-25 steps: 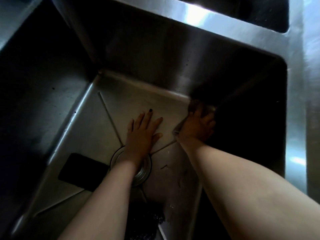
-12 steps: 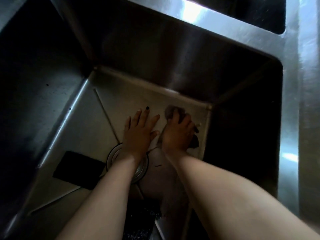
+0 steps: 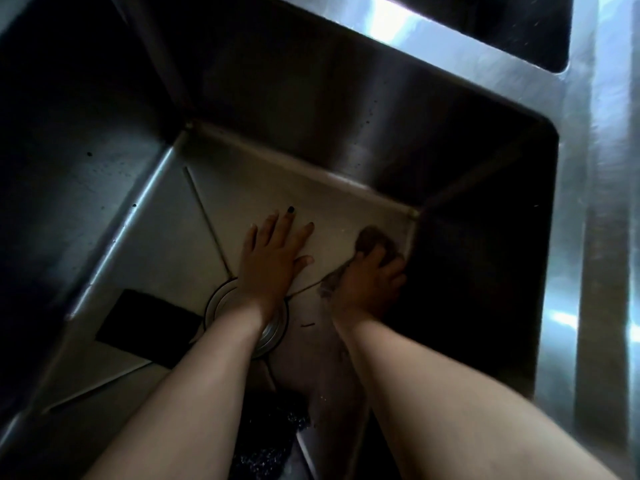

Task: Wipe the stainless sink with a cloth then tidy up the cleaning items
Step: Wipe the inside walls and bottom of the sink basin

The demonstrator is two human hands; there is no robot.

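Near edge first: what looks like a black scourer [image 3: 270, 441] lies at the btm of the sink [image 3: 450, 69], w/ a dark pad [image 3: 138, 323] just left of the drain [image 3: 273, 336]; neither has moved. The left hand [image 3: 273, 261] hasn't budged either: palm flat on the sink floor just past the drain, fingers straight & spread, bracing. The action's w/ the right hand [image 3: 372, 284], fingers bent down over the bunched brown cloth [image 3: 372, 237], gripping it. A sec ago it was jammed up in the far right corner. Half a sec ago it'd swept in beside the left hand, and now it's back out by the right wall, short of that corner. So back-&-forth strokes over the far floor strip. Wiping looks mid-way; tidy-up not yet begun.
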